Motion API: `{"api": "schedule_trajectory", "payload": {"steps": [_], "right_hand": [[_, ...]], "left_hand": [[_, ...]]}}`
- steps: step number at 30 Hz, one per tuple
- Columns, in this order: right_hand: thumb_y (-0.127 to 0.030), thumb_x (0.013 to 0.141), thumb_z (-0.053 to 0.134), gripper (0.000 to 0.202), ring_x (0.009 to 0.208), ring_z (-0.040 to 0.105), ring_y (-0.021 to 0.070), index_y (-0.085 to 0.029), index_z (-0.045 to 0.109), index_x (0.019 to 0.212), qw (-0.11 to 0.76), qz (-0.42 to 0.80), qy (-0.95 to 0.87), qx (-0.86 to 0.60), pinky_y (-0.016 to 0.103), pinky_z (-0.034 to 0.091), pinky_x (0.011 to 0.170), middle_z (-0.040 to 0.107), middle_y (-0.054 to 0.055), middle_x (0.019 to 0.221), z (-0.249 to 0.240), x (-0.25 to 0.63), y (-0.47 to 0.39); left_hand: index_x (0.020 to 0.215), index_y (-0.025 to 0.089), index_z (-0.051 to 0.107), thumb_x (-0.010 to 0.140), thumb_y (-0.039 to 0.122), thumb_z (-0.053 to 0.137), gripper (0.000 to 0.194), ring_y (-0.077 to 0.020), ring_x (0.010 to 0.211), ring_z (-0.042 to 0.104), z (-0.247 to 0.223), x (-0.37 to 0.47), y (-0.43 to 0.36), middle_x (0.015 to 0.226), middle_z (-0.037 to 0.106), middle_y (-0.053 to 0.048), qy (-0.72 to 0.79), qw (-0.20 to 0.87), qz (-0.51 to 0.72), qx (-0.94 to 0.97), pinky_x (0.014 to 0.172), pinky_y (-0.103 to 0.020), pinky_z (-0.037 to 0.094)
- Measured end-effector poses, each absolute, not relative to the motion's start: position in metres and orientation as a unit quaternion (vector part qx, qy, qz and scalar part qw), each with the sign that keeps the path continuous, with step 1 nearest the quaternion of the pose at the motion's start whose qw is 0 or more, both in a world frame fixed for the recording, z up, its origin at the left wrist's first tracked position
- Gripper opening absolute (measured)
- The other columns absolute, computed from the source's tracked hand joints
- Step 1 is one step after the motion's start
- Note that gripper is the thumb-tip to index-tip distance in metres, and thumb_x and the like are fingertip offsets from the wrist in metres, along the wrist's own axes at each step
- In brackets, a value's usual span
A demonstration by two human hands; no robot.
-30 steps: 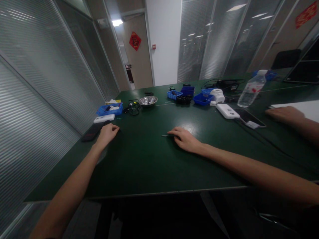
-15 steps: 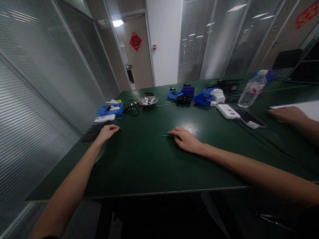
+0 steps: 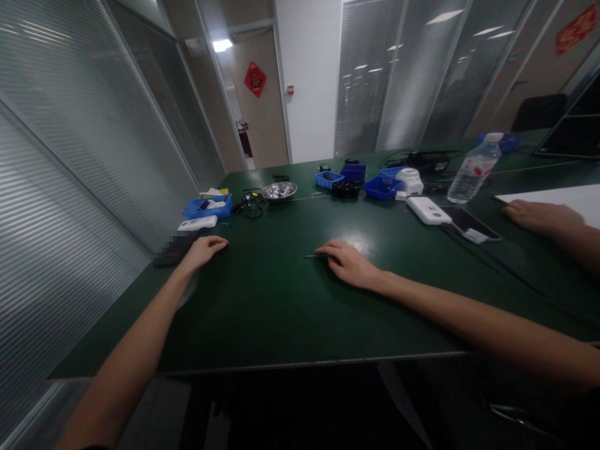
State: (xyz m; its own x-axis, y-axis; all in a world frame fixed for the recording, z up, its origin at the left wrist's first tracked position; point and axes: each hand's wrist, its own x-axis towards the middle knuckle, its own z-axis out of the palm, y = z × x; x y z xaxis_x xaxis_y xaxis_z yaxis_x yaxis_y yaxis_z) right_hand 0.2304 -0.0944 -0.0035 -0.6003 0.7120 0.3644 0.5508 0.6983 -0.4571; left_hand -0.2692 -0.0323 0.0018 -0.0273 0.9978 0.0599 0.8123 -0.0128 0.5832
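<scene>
Over the left part of the green table [image 3: 262, 312], my left hand [image 3: 202, 251] has its fingertips pinched together. A tiny dark speck shows at the tips, too small to name. My right hand [image 3: 345, 262] rests low at the table's middle with its fingers closed on a slim tool with a thin metal shaft [image 3: 309, 256]. The shaft points left, towards my left hand, and the rest of it is hidden under the fingers. Close to my left wrist lies a dark object [image 3: 174, 250], partly blurred out.
Beyond my left hand are a white device [image 3: 197, 223], a blue tray [image 3: 220, 210], black cables [image 3: 250, 205] and a metal bowl [image 3: 280, 195]. Blue bins [image 3: 382, 190], a power bank [image 3: 427, 211], a phone [image 3: 473, 225] and a bottle [image 3: 473, 172] stand right. Another person's hand [image 3: 539, 215] rests on paper [image 3: 581, 199].
My left hand has shifted very slightly to the right. My right hand stays put. At the far right, the other person's hand and the paper have moved a little left.
</scene>
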Motion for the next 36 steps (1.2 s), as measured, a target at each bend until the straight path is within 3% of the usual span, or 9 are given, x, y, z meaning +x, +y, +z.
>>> {"api": "schedule_trajectory", "payload": {"steps": [11, 19, 23, 30, 36], "right_hand": [[-0.008, 0.095, 0.052, 0.044, 0.116, 0.062, 0.0267, -0.019, 0.064, 0.137, 0.275, 0.141, -0.885, -0.348, 0.045, 0.051, 0.104, 0.066, 0.013, 0.128, -0.0028, 0.2298, -0.0967], [-0.01, 0.098, 0.05, 0.021, 0.105, 0.062, 0.0244, -0.02, 0.068, 0.095, 0.269, 0.143, -0.892, -0.334, 0.04, 0.052, 0.093, 0.065, 0.01, 0.113, -0.0009, 0.2292, -0.095], [-0.017, 0.1, 0.054, 0.017, 0.105, 0.062, 0.0249, -0.02, 0.069, 0.092, 0.268, 0.143, -0.892, -0.335, 0.041, 0.053, 0.093, 0.067, 0.011, 0.114, -0.0014, 0.2279, -0.0946], [-0.026, 0.104, 0.051, 0.031, 0.112, 0.062, 0.0275, -0.018, 0.077, 0.088, 0.237, 0.126, -0.901, -0.341, 0.047, 0.052, 0.1, 0.066, 0.013, 0.123, -0.0023, 0.2281, -0.0936], [-0.025, 0.098, 0.057, 0.032, 0.113, 0.062, 0.0293, -0.018, 0.078, 0.075, 0.237, 0.129, -0.899, -0.344, 0.049, 0.053, 0.1, 0.066, 0.013, 0.127, -0.0015, 0.2288, -0.0953]], "left_hand": [[0.108, 0.021, 0.082, 0.082, 0.059, 0.067, 0.048, -0.0298, 0.107, 0.072, 0.0017, -0.2681, -0.0299, 0.115, 0.08, -0.01, 0.671, 0.18, 0.228, 0.682, 0.098, -0.038, 0.054], [0.111, 0.022, 0.081, 0.084, 0.055, 0.064, 0.045, -0.0293, 0.108, 0.072, -0.0026, -0.2722, -0.0275, 0.116, 0.08, -0.009, 0.672, 0.168, 0.219, 0.688, 0.099, -0.037, 0.053], [0.109, 0.023, 0.082, 0.085, 0.053, 0.064, 0.043, -0.0292, 0.106, 0.072, -0.002, -0.2701, -0.0283, 0.115, 0.08, -0.009, 0.674, 0.158, 0.219, 0.688, 0.1, -0.039, 0.053], [0.106, 0.024, 0.083, 0.086, 0.054, 0.065, 0.04, -0.0282, 0.104, 0.073, 0.0014, -0.2671, -0.0304, 0.114, 0.08, -0.008, 0.67, 0.141, 0.219, 0.695, 0.099, -0.037, 0.054], [0.108, 0.023, 0.083, 0.087, 0.052, 0.063, 0.04, -0.0287, 0.104, 0.073, 0.0035, -0.2645, -0.0311, 0.114, 0.081, -0.008, 0.682, 0.135, 0.201, 0.69, 0.095, -0.037, 0.055]]}}
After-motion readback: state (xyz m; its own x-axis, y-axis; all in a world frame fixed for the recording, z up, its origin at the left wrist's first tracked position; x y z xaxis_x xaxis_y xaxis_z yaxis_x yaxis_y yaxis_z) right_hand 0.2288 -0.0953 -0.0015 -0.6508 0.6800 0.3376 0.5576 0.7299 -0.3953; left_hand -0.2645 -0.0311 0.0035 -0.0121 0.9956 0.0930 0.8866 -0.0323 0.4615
